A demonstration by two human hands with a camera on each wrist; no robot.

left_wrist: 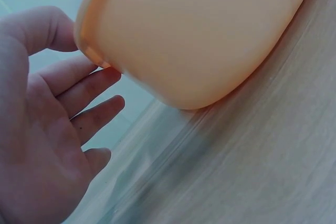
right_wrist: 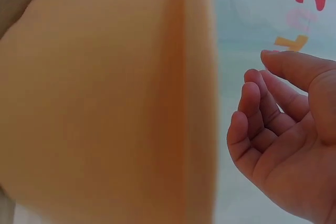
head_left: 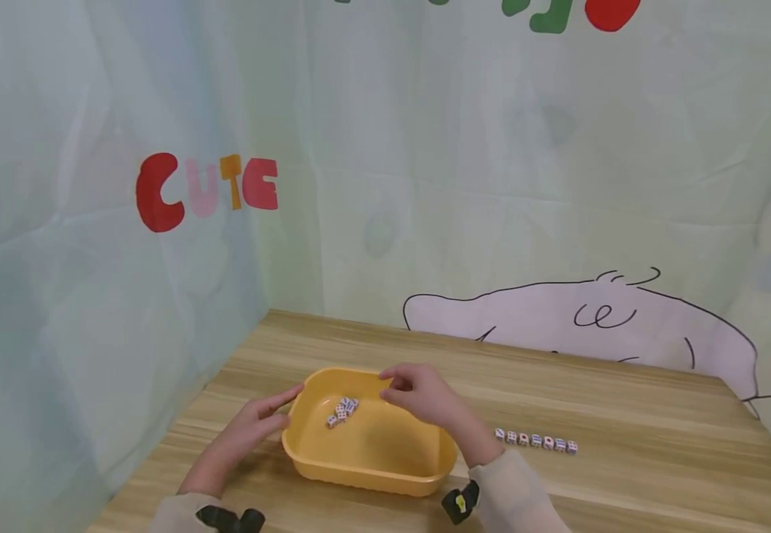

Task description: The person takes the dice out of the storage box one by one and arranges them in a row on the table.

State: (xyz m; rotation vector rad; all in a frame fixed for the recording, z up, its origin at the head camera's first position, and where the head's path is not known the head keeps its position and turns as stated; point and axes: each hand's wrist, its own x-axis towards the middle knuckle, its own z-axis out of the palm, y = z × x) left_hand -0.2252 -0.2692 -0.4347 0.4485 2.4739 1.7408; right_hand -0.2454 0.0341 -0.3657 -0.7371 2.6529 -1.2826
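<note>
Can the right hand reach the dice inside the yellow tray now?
Probably yes: the right hand hovers over the open yellow tray, holding nothing, and the dice lie uncovered just below it.

"CUTE" in coloured letters on the pale backdrop sheet [head_left: 425, 185].

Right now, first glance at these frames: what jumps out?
The yellow tub at the near middle of the wooden table, a few dice clustered inside. The left hand touches its left rim while the right hand hovers over its far edge, holding nothing visible. A neat row of dice lies right of the tub.
</note>
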